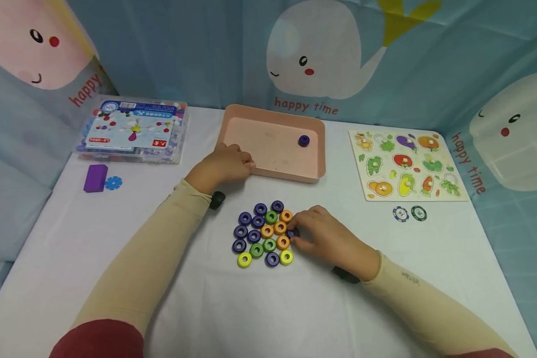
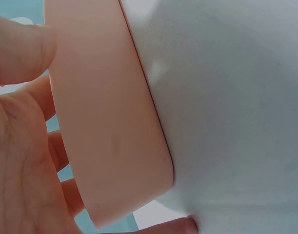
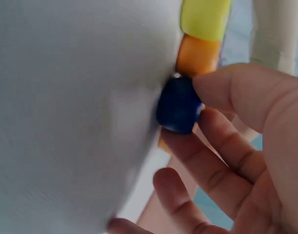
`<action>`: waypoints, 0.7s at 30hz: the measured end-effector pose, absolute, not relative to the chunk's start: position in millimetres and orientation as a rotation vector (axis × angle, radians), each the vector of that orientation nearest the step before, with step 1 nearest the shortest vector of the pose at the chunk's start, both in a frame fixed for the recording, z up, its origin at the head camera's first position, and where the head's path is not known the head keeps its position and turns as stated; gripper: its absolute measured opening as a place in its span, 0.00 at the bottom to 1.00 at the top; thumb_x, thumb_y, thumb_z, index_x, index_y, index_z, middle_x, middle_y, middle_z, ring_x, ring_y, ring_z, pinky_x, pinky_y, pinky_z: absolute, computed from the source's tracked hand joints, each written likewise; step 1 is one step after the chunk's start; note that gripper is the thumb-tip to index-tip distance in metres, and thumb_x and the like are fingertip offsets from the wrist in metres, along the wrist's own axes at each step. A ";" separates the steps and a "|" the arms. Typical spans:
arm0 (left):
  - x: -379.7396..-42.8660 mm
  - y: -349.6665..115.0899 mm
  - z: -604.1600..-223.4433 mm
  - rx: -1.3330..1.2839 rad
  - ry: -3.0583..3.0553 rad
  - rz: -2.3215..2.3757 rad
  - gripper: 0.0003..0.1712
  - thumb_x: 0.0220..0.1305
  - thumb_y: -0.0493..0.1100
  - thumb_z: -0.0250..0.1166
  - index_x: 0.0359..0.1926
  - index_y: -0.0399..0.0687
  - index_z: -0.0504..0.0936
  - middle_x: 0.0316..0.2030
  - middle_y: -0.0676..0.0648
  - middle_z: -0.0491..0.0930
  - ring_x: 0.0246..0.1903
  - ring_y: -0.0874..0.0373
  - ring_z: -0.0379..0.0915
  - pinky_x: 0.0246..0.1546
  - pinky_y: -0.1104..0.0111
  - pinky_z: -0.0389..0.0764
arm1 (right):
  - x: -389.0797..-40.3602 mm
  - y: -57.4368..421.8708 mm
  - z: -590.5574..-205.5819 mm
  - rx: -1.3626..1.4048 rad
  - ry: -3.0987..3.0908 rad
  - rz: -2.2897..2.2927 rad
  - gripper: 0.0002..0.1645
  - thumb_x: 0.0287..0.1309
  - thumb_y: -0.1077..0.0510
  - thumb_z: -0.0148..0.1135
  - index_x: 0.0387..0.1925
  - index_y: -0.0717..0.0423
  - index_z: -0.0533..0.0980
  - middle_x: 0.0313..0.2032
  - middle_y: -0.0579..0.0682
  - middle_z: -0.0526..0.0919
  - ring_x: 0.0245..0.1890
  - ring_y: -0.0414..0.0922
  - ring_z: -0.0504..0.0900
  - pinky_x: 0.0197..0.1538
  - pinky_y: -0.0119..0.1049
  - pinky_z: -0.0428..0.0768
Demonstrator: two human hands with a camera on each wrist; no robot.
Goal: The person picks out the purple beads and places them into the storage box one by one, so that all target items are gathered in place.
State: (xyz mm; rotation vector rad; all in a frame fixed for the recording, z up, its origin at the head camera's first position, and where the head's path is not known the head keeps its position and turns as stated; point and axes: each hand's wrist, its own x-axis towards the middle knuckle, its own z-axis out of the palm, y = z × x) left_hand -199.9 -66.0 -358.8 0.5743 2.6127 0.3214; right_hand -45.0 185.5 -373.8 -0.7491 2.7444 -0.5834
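My left hand (image 1: 225, 166) holds the near left corner of a shallow pink tray (image 1: 273, 173). In the left wrist view its thumb lies at the rim, several fingers pass behind the wall, and one finger stretches along the table. A dark blue ring (image 1: 304, 140) lies inside the tray at the right. On the white table in front sits a cluster of blue, green, orange and yellow rings (image 1: 267, 231). At the cluster's right side my right hand (image 1: 324, 236) pinches a dark blue ring (image 3: 179, 106) between thumb and fingers, beside an orange ring (image 3: 198, 54).
A clear box with a molecule picture (image 1: 132, 130) stands back left, near a purple block (image 1: 96, 178) and a blue flower-shaped piece (image 1: 114, 183). At right lie a vegetable peg puzzle board (image 1: 407, 164) and two chips (image 1: 401, 214). A whale-print curtain (image 1: 201, 59) borders the table.
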 end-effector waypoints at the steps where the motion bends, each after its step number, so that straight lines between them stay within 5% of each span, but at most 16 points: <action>1: -200.0 -65.8 -359.2 0.575 2.612 0.325 0.27 0.75 0.54 0.46 0.65 0.48 0.77 0.64 0.40 0.73 0.62 0.45 0.62 0.63 0.51 0.61 | -46.0 185.8 -370.7 -0.740 2.731 -0.589 0.14 0.57 0.52 0.73 0.45 0.45 0.81 0.44 0.38 0.84 0.51 0.43 0.74 0.56 0.42 0.75; 7: -200.9 -66.1 -359.5 0.607 2.626 0.332 0.26 0.75 0.54 0.46 0.63 0.48 0.78 0.62 0.41 0.74 0.62 0.47 0.64 0.63 0.52 0.60 | -64.3 189.5 -334.3 -0.660 2.742 -0.667 0.14 0.57 0.51 0.73 0.44 0.42 0.81 0.43 0.38 0.84 0.49 0.45 0.73 0.52 0.43 0.75; 12: -201.0 -67.1 -359.0 0.593 2.626 0.344 0.26 0.75 0.54 0.47 0.64 0.48 0.78 0.63 0.41 0.73 0.62 0.46 0.63 0.62 0.52 0.61 | -112.8 194.4 -310.7 -0.547 2.823 -0.724 0.13 0.58 0.51 0.72 0.44 0.44 0.81 0.45 0.44 0.84 0.52 0.49 0.71 0.53 0.48 0.72; 17: -200.1 -67.7 -356.9 0.587 2.616 0.330 0.27 0.75 0.55 0.47 0.64 0.49 0.77 0.62 0.41 0.73 0.60 0.46 0.63 0.61 0.52 0.63 | -172.8 196.1 -321.5 -0.475 2.825 -0.785 0.13 0.59 0.53 0.71 0.45 0.50 0.81 0.48 0.50 0.83 0.53 0.54 0.75 0.54 0.49 0.72; 21: -200.0 -67.8 -359.5 0.584 2.612 0.327 0.26 0.75 0.55 0.47 0.64 0.50 0.78 0.62 0.42 0.73 0.59 0.46 0.63 0.60 0.53 0.63 | -205.6 190.7 -343.6 -0.425 2.784 -0.769 0.12 0.61 0.54 0.69 0.45 0.52 0.80 0.50 0.49 0.83 0.56 0.50 0.77 0.64 0.49 0.71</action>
